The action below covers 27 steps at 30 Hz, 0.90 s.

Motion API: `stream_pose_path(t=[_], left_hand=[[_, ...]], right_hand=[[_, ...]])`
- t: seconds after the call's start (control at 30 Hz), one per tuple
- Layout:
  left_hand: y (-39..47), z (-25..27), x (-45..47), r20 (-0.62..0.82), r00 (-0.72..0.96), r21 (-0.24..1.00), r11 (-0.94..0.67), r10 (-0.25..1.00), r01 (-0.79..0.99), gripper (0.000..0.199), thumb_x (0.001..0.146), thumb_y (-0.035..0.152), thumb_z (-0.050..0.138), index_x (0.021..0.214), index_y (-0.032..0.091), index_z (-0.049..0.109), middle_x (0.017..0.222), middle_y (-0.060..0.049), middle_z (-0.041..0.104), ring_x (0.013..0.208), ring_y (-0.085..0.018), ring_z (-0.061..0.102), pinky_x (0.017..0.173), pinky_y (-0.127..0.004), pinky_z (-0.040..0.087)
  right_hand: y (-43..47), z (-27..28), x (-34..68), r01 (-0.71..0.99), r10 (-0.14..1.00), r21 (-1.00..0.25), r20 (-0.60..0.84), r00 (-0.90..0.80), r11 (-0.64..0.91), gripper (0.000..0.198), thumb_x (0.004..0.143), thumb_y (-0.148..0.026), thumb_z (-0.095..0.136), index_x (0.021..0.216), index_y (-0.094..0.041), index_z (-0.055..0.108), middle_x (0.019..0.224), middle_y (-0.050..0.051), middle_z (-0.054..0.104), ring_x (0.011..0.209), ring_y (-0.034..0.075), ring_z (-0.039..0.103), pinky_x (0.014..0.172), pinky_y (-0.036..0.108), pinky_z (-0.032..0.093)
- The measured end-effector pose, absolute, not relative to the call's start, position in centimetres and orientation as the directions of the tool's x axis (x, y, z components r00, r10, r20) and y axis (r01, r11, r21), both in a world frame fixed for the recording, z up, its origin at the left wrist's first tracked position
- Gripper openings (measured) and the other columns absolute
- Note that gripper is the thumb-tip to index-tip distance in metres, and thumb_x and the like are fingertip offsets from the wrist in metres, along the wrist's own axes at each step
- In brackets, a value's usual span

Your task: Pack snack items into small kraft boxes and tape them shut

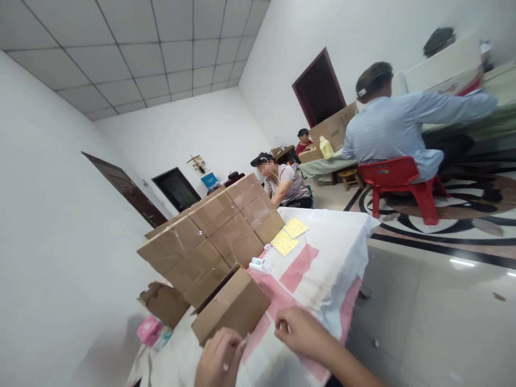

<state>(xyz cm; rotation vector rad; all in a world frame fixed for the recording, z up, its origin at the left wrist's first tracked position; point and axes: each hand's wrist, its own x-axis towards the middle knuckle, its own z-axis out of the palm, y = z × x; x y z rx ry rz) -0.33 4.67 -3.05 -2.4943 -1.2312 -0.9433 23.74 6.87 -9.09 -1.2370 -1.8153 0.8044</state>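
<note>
Layout about the hands. The left hand (220, 357) and right hand (300, 330) lie side by side on the table (334, 269), at its near edge. Just ahead of the left hand stands an open carton (231, 309); behind it, a stack of sealed cartons (213, 231). Ahead of the right hand lies a small device (260, 265), with two paper sheets (289, 236) beyond. Far right of the right hand, a person sits on a chair (397, 180).
</note>
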Motion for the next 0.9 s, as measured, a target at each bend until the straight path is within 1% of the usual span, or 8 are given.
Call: stream_pose_path(t=[0.2, 0.3, 0.43, 0.57, 0.7, 0.77, 0.83, 0.9], left_hand=[[3.9, 1.5, -0.3, 0.385, 0.49, 0.2, -0.589, 0.782, 0.783, 0.024, 0.099, 0.04, 0.051, 0.084, 0.024, 0.062, 0.089, -0.003, 0.071, 0.084, -0.019, 0.066, 0.076, -0.031, 0.05], [3.3, 2.7, 0.8, 0.271, 0.476, 0.22, -0.535, 0.837, 0.816, 0.022, 0.097, 0.037, 0.055, 0.082, 0.024, 0.063, 0.082, -0.002, 0.07, 0.078, -0.019, 0.064, 0.072, -0.031, 0.047], [3.0, 3.0, 1.5, 0.233, 0.485, 0.221, -0.532, 0.843, 0.818, 0.02, 0.094, 0.034, 0.057, 0.078, 0.024, 0.063, 0.077, 0.001, 0.069, 0.073, -0.018, 0.062, 0.07, -0.031, 0.043], [3.1, 2.7, 1.0, 0.219, 0.443, 0.237, -0.487, 0.87, 0.84, 0.019, 0.093, 0.034, 0.057, 0.077, 0.024, 0.062, 0.076, 0.001, 0.069, 0.072, -0.018, 0.061, 0.072, -0.032, 0.042], [3.4, 2.9, -0.2, 0.179, 0.363, 0.294, -0.402, 0.914, 0.867, 0.018, 0.094, 0.034, 0.055, 0.081, 0.024, 0.062, 0.081, 0.002, 0.071, 0.077, -0.018, 0.06, 0.078, -0.032, 0.042], [3.7, 3.2, -0.9, 0.191, 0.336, 0.314, -0.382, 0.922, 0.869, 0.018, 0.095, 0.035, 0.056, 0.081, 0.025, 0.062, 0.082, 0.002, 0.071, 0.079, -0.018, 0.06, 0.078, -0.031, 0.041], [4.4, 3.8, -1.6, 0.199, 0.316, 0.345, -0.369, 0.927, 0.863, 0.019, 0.094, 0.037, 0.057, 0.081, 0.024, 0.063, 0.081, 0.002, 0.071, 0.079, -0.017, 0.061, 0.077, -0.03, 0.042], [5.5, 4.6, -2.2, 0.196, 0.301, 0.383, -0.355, 0.933, 0.853, 0.02, 0.093, 0.037, 0.058, 0.08, 0.024, 0.065, 0.081, 0.002, 0.071, 0.077, -0.016, 0.061, 0.074, -0.028, 0.042]], right_hand=[[6.5, -7.6, 23.3, 0.086, 0.789, -0.839, 0.464, -0.403, 0.538, 0.045, 0.083, -0.023, 0.069, 0.128, -0.024, 0.07, 0.123, 0.005, 0.071, 0.084, 0.015, 0.064, 0.08, 0.026, 0.048], [6.2, -7.1, 21.8, 0.053, 0.747, -0.839, 0.451, -0.489, 0.541, 0.034, 0.082, -0.023, 0.072, 0.116, -0.022, 0.075, 0.111, 0.005, 0.074, 0.08, 0.015, 0.063, 0.078, 0.026, 0.048], [6.0, -7.6, 20.1, 0.06, 0.76, -0.854, 0.424, -0.493, 0.516, 0.01, 0.085, -0.02, 0.068, 0.089, -0.019, 0.077, 0.087, 0.002, 0.074, 0.074, 0.014, 0.063, 0.073, 0.024, 0.046], [5.8, -8.3, 19.5, 0.088, 0.763, -0.847, 0.42, -0.492, 0.524, 0.012, 0.087, -0.016, 0.064, 0.078, -0.017, 0.073, 0.077, 0.0, 0.071, 0.07, 0.013, 0.061, 0.07, 0.023, 0.044], [6.7, -8.2, 19.8, 0.15, 0.779, -0.811, 0.466, -0.42, 0.566, 0.014, 0.089, -0.015, 0.06, 0.078, -0.018, 0.069, 0.077, 0.001, 0.069, 0.071, 0.014, 0.061, 0.068, 0.025, 0.044], [8.4, -7.5, 20.1, 0.173, 0.759, -0.756, 0.557, -0.337, 0.631, 0.013, 0.091, -0.017, 0.058, 0.084, -0.018, 0.069, 0.084, 0.003, 0.071, 0.08, 0.016, 0.063, 0.074, 0.028, 0.048], [11.1, -6.3, 20.2, 0.201, 0.679, -0.65, 0.681, -0.274, 0.733, 0.015, 0.092, -0.016, 0.057, 0.099, -0.018, 0.071, 0.103, 0.007, 0.073, 0.099, 0.021, 0.065, 0.09, 0.035, 0.05], [14.5, -5.0, 20.0, 0.248, 0.597, -0.544, 0.751, -0.283, 0.802, 0.028, 0.094, -0.016, 0.055, 0.118, -0.019, 0.069, 0.127, 0.009, 0.069, 0.121, 0.026, 0.058, 0.108, 0.045, 0.043]])
